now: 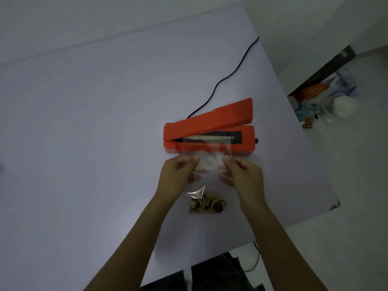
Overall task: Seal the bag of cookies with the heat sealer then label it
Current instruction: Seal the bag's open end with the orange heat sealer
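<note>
An orange heat sealer (210, 127) sits on the table with its lid arm raised, the dark sealing strip exposed. A clear plastic bag (206, 158) lies in front of it, its open top edge resting over the sealing strip. Several brown cookies (206, 203) fill the bag's bottom end near me. My left hand (178, 175) pinches the bag's left edge and my right hand (241, 175) pinches its right edge, holding the plastic taut. No label is in view.
The sealer's black cord (231, 74) runs away to the table's far right edge. The pale table (84, 122) ends close on the right. On the floor to the right lie packets and a white bowl (344, 106). Another thin cable (255, 259) hangs by my lap.
</note>
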`<state>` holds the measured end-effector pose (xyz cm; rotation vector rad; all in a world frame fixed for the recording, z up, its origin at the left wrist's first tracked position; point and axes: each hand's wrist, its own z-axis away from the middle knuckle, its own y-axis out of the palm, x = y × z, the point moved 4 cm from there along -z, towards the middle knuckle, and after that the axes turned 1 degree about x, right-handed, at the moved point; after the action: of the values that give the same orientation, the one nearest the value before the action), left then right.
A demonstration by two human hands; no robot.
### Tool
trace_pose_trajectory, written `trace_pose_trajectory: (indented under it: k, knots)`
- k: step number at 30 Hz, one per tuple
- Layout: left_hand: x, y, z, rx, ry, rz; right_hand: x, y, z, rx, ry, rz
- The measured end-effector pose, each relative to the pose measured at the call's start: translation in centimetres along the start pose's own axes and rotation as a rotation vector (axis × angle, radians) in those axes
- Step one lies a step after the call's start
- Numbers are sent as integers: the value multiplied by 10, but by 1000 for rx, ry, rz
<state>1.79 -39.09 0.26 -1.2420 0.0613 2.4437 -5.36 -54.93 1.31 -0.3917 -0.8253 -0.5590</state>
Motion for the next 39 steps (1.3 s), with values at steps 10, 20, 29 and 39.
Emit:
trace_pose_trajectory:
  k: [10, 20, 29, 39]
  knots:
    - [0, -2, -2, -5, -9, 1, 0, 3, -2, 0, -7, -4]
    - [1, -2, -4, -6, -5, 14, 25, -8, 11, -291, -321, 392]
    - [1, -3, -7, -12, 3, -11, 130, -14, 53, -312, -858, 272]
    - [-2, -6, -10, -16, 9, -16, 140, -10, 40, -209, -880, 479]
